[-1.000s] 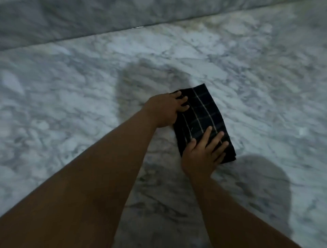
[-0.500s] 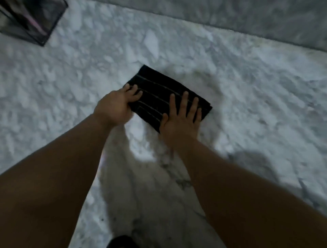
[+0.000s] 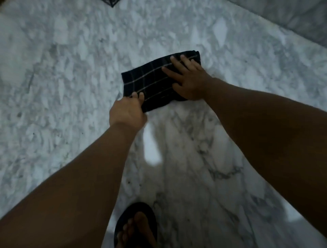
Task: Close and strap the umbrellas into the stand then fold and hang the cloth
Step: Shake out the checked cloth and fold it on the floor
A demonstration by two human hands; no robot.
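A black cloth (image 3: 150,85) with thin pale check lines lies folded into a small rectangle on the marble floor, near the middle of the head view. My left hand (image 3: 128,111) pinches its near left corner between thumb and fingers. My right hand (image 3: 189,81) rests flat on the cloth's right half with its fingers spread, pressing it onto the floor. No umbrellas or hanger are in view.
Grey-white marble floor (image 3: 62,88) spreads all around. A dark corner of an object (image 3: 110,2) shows at the top edge. A marble step or wall base (image 3: 292,19) runs across the top right. My foot in a black sandal (image 3: 137,228) stands at the bottom.
The view has swung, so the cloth now lies more crosswise. My left hand shifted from the cloth's far left edge to its near left corner; my right hand stays pressed flat on it.
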